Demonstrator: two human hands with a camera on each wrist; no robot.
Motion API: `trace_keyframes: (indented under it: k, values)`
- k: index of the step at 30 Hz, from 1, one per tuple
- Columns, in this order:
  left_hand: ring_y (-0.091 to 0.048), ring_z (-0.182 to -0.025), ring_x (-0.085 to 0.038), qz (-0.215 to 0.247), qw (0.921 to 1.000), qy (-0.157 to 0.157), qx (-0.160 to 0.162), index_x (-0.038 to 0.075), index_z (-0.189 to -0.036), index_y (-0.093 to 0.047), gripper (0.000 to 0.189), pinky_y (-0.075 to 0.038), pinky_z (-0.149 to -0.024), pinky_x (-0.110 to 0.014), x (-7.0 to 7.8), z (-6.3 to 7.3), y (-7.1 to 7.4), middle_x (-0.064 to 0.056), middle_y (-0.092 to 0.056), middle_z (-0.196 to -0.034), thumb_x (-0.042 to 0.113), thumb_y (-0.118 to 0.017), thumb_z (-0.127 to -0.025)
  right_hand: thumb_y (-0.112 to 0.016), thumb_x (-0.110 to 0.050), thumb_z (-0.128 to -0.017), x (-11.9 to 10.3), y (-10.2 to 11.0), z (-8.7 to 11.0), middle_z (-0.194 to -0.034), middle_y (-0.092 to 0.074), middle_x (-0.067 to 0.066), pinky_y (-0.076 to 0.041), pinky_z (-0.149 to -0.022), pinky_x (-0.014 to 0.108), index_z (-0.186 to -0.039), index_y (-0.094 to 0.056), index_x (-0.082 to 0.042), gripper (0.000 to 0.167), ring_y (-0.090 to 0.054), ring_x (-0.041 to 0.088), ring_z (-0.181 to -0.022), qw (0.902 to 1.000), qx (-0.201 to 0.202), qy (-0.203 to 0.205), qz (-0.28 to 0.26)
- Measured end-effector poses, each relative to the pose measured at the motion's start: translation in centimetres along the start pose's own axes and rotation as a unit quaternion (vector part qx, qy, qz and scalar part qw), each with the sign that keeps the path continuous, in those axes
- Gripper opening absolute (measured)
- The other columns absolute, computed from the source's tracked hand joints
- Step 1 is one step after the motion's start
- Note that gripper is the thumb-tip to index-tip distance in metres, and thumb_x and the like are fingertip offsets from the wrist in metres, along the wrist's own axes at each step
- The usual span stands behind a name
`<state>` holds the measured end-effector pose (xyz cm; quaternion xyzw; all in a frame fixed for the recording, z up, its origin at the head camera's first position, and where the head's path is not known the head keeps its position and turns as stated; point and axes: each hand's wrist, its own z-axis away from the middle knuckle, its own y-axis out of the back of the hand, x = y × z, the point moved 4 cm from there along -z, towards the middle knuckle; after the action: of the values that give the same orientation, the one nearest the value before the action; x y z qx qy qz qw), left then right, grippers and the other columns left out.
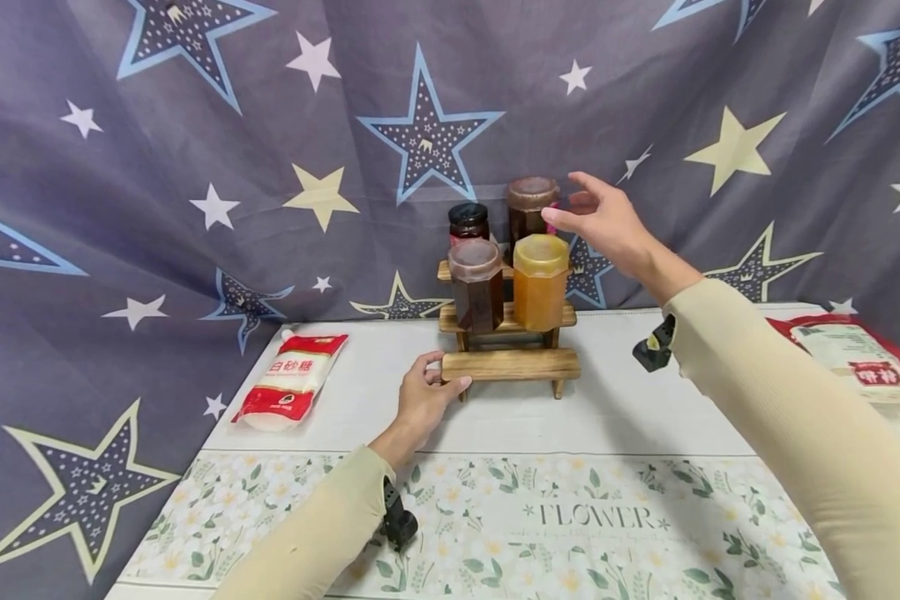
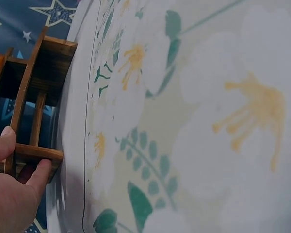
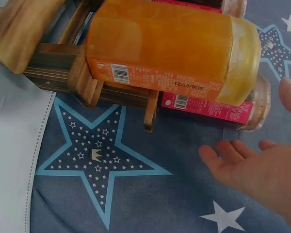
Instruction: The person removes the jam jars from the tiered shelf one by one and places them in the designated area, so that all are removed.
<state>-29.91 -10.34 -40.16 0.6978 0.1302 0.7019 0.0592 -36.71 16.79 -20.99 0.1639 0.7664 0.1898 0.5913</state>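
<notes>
A three-step wooden rack stands on the table with jars on its upper two steps. My left hand grips the left end of its lowest step, the thumb and a finger on the board. Beside the tall dark jar on the top step is my right hand, fingers spread and nothing held. In the right wrist view those fingers are apart from its lid. A black-lidded jar shares the top step. On the middle step are a brown jar and an orange jar with a yellow lid.
A red and white sugar bag lies on the table's left. At the far right is another red bag, partly behind my right sleeve. A star-patterned curtain hangs right behind the rack. A flowered cloth covers the table front.
</notes>
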Motion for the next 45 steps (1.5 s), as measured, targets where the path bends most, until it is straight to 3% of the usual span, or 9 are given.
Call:
trace_keyframes:
  k: [5,9,13,16,23,35,45]
  values:
    - [-0.062,-0.091,-0.021,0.003,1.0000,-0.004,0.001,0.010,-0.137,-0.048,0.063,-0.052,-0.073,-0.028,0.0,0.0,0.0,-0.013,-0.067,-0.105,0.015,-0.078,-0.082,-0.069,-0.044,-0.086,-0.3,-0.5,-1.2,-0.148,-0.039,0.016,-0.032,-0.109,0.047,-0.155,-0.020,-0.019,0.088,-0.040,0.029,-0.133,0.9999,0.000,-0.014,-0.007]
    - [-0.063,-0.088,-0.020,0.002,1.0000,-0.003,-0.001,0.009,-0.137,-0.048,0.064,-0.051,-0.071,-0.027,-0.1,-0.1,0.0,-0.013,-0.067,-0.104,0.015,-0.078,-0.082,-0.070,-0.040,-0.087,-0.5,-1.2,-2.0,-0.138,-0.049,0.018,-0.038,-0.105,0.043,-0.154,-0.021,-0.014,0.087,-0.054,0.030,-0.115,0.9998,-0.004,-0.003,-0.018]
    - [-0.062,-0.087,-0.019,0.005,1.0000,-0.002,0.001,0.010,-0.137,-0.048,0.063,-0.051,-0.069,-0.025,-0.3,-0.1,0.0,-0.012,-0.068,-0.101,0.014,-0.079,-0.081,-0.069,-0.039,-0.087,-0.7,-1.9,-2.6,-0.136,-0.049,0.018,-0.045,-0.096,0.039,-0.154,-0.021,-0.012,0.086,-0.056,0.028,-0.103,0.9999,-0.007,0.004,-0.010]
    - [-0.062,-0.087,-0.018,0.009,1.0000,-0.002,0.002,0.010,-0.136,-0.049,0.062,-0.050,-0.069,-0.025,-0.2,-0.1,0.0,-0.012,-0.068,-0.100,0.013,-0.079,-0.081,-0.071,-0.039,-0.086,-0.8,-2.2,-3.0,-0.138,-0.046,0.017,-0.047,-0.092,0.038,-0.153,-0.021,-0.011,0.088,-0.054,0.026,-0.108,1.0000,-0.003,0.001,-0.005]
    - [-0.061,-0.084,-0.017,0.008,1.0000,0.002,-0.003,0.009,-0.137,-0.048,0.063,-0.049,-0.066,-0.024,-0.1,0.0,0.0,-0.012,-0.068,-0.099,0.013,-0.078,-0.082,-0.072,-0.037,-0.086,-0.9,-2.6,-3.4,-0.144,-0.040,0.016,-0.039,-0.104,0.039,-0.152,-0.023,-0.009,0.086,-0.044,0.028,-0.126,0.9995,0.014,-0.008,0.029]
    - [-0.061,-0.083,-0.017,0.011,0.9999,-0.001,0.002,0.008,-0.136,-0.049,0.062,-0.049,-0.066,-0.023,-0.1,-0.1,0.1,-0.012,-0.068,-0.099,0.012,-0.078,-0.081,-0.073,-0.033,-0.086,-1.2,-2.9,-3.7,-0.143,-0.041,0.014,-0.040,-0.103,0.033,-0.150,-0.026,-0.009,0.084,-0.047,0.024,-0.125,0.9991,0.026,-0.032,0.006]
    - [-0.062,-0.086,-0.018,0.010,0.9999,0.000,0.002,0.010,-0.135,-0.050,0.061,-0.050,-0.068,-0.024,-0.2,-0.1,0.1,-0.012,-0.068,-0.099,0.012,-0.079,-0.081,-0.073,-0.033,-0.085,-1.1,-2.9,-3.6,-0.140,-0.044,0.014,-0.043,-0.099,0.033,-0.149,-0.029,-0.008,0.082,-0.049,0.024,-0.121,0.9982,0.052,-0.025,0.017]
